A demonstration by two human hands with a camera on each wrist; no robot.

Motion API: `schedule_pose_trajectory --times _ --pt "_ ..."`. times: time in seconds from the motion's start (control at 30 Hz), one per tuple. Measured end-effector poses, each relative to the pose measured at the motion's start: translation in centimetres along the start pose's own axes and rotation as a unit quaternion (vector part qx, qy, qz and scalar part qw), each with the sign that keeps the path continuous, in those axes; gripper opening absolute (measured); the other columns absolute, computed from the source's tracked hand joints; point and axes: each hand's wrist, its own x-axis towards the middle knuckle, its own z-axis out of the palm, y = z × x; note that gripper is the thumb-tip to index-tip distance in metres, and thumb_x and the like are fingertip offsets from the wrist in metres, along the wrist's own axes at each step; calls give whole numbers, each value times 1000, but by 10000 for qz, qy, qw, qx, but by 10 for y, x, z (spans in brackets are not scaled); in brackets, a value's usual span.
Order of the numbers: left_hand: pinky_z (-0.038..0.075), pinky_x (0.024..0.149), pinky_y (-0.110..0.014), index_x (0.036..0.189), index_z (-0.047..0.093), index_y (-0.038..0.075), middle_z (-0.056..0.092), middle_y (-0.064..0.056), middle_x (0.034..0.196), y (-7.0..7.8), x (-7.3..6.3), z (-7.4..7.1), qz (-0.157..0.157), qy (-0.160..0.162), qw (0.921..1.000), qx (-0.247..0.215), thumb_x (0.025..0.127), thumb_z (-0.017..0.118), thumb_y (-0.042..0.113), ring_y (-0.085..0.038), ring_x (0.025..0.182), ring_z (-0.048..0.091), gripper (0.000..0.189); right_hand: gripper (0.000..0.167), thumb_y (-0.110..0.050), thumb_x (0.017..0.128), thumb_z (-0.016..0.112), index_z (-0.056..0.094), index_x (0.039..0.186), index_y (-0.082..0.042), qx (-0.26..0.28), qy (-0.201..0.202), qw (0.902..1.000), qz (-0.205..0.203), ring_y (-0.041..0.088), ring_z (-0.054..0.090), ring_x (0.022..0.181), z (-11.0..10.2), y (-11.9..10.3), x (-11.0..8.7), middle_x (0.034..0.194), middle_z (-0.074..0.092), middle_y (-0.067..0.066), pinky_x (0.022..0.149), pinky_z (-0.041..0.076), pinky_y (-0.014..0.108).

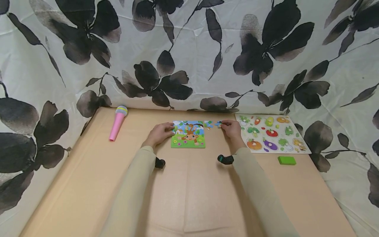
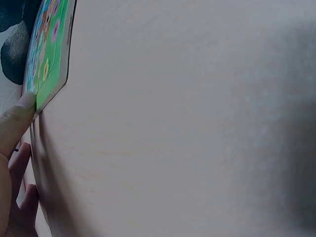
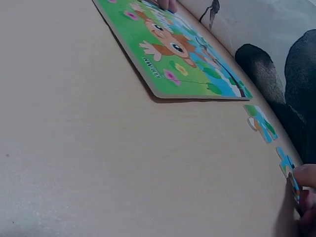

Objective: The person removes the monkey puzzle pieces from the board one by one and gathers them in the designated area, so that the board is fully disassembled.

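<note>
A monkey jigsaw puzzle [image 1: 189,135] lies in its board near the table's back edge, with a green lower border. My left hand [image 1: 161,134] is at the board's left side; in the left wrist view its thumb [image 2: 22,106] rests on the board's corner, the other fingers loosely bent below. Right of the board, my right hand [image 1: 232,130] pinches a small puzzle piece [image 3: 295,186] between thumb and finger, tilted up from the table. Between that hand and the board lies a loose blue-and-green piece [image 3: 261,123], flat on the table.
A pink toy microphone [image 1: 117,123] lies at the back left. On the right is a white sheet [image 1: 290,140] with vegetable pictures, partly behind my right hand, and a green block [image 1: 286,160] in front of it. A flower-patterned cloth [image 1: 201,49] hangs behind the table.
</note>
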Motion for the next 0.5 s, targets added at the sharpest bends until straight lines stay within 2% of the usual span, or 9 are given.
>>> schedule_pose_trajectory --times 0.13,0.5 --pt "24 116 -52 131 64 8 48 -3 148 -1 0 0 -11 1 10000 13 94 67 24 -28 141 35 41 25 -11 92 66 72 113 1 -190 -24 9996 -186 35 56 120 3 0 0 119 66 22 103 43 44" --pt "25 116 -50 130 64 8 49 -3 147 -1 0 1 50 21 9999 104 94 67 25 -27 141 36 40 25 -13 91 66 73 111 0 -543 9 9982 -271 35 59 116 6 -5 -2 116 67 20 100 45 44"
